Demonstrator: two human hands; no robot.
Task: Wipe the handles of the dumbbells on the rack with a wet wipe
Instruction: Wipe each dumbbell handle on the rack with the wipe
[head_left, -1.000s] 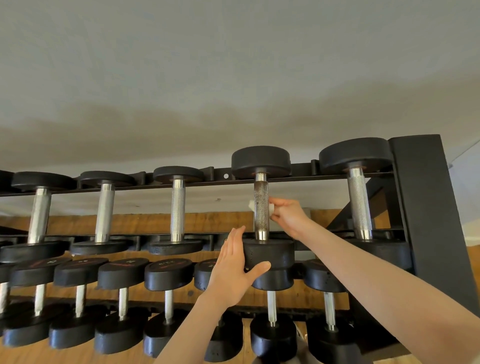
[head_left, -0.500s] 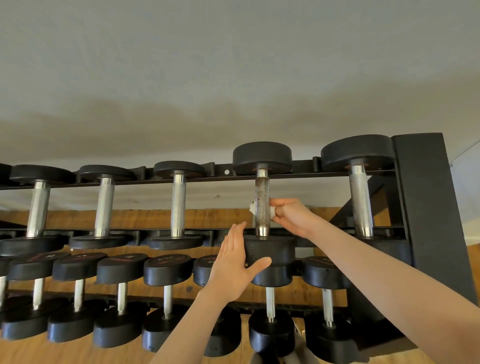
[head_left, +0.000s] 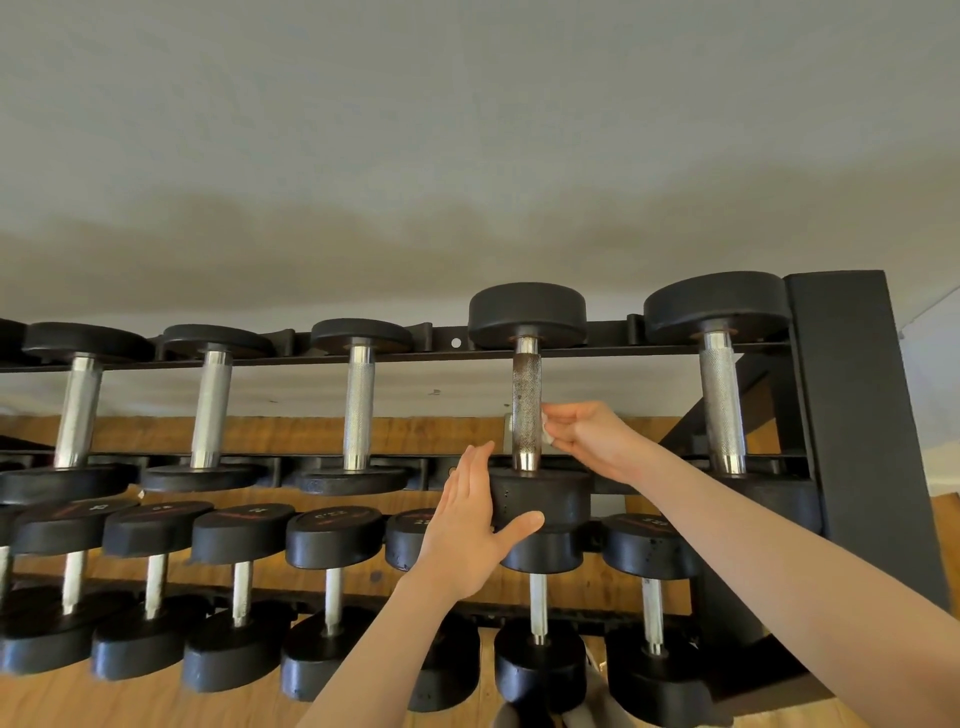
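The person is working on the darkened, rust-speckled handle (head_left: 526, 410) of the fourth dumbbell on the top row of the rack (head_left: 852, 415), the one just left of the rack's right upright. The right hand (head_left: 582, 434) is pinching a small white wet wipe (head_left: 546, 434) between thumb and curled fingers and pressing it to the right side of that handle, low down, just above the near head (head_left: 540, 499). Only a scrap of wipe is showing; a pale edge is also peeking out left of the handle, likely the same wipe wrapped behind, cannot say for sure. The left hand (head_left: 467, 525) is spread flat, fingers straight, against the left face of the near head, thumb hooked under its lower edge, bracing it.

Handling, as a judgement: the dumbbell is heavy and rigid, seated in its cradle, so it is probably not shifting much but could roll, which the bracing is guarding against. The handle is knurled steel, rough, grippy, likely snagging or shredding a thin wipe. The wipe is soft, limp, damp and light, so it needs bunching or wrapping around the handle, then sliding and twisting. Best hold: fingers around the handle mid-length with the wipe between, other hand on the head. Pinch risk between the head and the rack rail.

Neighbouring handles (head_left: 358, 410) left of this one are looking bright chrome.
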